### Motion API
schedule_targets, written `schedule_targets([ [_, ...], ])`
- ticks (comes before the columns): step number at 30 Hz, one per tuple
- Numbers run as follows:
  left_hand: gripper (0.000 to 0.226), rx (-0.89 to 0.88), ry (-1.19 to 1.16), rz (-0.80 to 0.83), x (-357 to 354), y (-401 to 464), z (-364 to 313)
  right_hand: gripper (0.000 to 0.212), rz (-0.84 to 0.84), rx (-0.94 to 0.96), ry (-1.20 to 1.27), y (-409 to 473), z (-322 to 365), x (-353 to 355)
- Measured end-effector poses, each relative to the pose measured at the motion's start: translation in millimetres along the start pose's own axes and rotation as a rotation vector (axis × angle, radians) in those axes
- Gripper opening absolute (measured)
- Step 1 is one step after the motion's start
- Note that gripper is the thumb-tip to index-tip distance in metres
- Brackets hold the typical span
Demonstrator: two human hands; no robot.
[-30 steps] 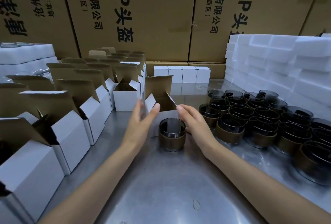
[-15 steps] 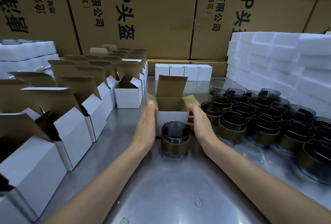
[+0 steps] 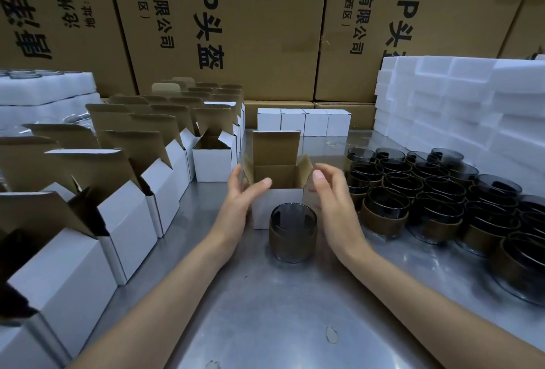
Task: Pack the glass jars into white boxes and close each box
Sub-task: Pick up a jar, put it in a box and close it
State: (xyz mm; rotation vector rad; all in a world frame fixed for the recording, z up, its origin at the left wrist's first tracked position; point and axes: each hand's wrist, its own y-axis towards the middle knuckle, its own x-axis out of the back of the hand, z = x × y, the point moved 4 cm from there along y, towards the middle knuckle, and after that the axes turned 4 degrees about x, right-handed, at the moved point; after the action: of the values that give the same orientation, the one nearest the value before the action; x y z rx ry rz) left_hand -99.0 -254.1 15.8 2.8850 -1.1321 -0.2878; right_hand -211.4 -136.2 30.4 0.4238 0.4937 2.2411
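An open white box with brown flaps raised stands in the middle of the steel table. In front of it sits one smoky glass jar with a brown band, upright. My left hand is at the box's left side, thumb over its front rim, fingers apart. My right hand hovers just right of the box and above the jar, fingers spread, holding nothing.
Rows of open white boxes line the left side. Several banded glass jars crowd the right. Closed white boxes stand at the back, white foam stacks at right and left, big cartons behind.
The box has been turned square to me and set upright behind the jar. Both hands have loosened from its sides and lifted slightly.
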Motion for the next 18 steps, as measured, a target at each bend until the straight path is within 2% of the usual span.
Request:
schedule_targets([
  [2, 0.096, -0.022, 0.047, 0.005, 0, 0, 1, 0.029, -0.060, 0.244, -0.081, -7, 18, 5],
  [4, 0.108, -0.022, 0.077, 0.000, 2, 0, 2, 0.022, -0.039, 0.503, -0.249, -15, 34, 7],
  [6, 0.113, -0.028, 0.081, -0.001, 4, -1, 1, 0.026, 0.059, 0.716, -0.450, -25, 45, 4],
  [8, 0.112, -0.038, 0.087, 0.003, 4, -1, 0, 0.033, 0.187, 0.842, -0.677, -32, 47, -6],
  [10, 0.110, -0.047, 0.118, -0.003, 4, -1, 0, 0.032, 0.253, 0.904, -0.829, -36, 43, -13],
  [12, 0.109, -0.061, 0.140, -0.018, 5, -2, 0, 0.029, 0.239, 0.901, -0.812, -37, 44, -13],
  [14, 0.108, -0.079, 0.135, -0.027, 4, -3, -2, 0.029, 0.158, 0.862, -0.703, -35, 51, -10],
  [18, 0.105, -0.109, 0.147, -0.019, 2, -5, -4, 0.026, -0.121, 0.790, -0.555, -21, 74, 4],
])
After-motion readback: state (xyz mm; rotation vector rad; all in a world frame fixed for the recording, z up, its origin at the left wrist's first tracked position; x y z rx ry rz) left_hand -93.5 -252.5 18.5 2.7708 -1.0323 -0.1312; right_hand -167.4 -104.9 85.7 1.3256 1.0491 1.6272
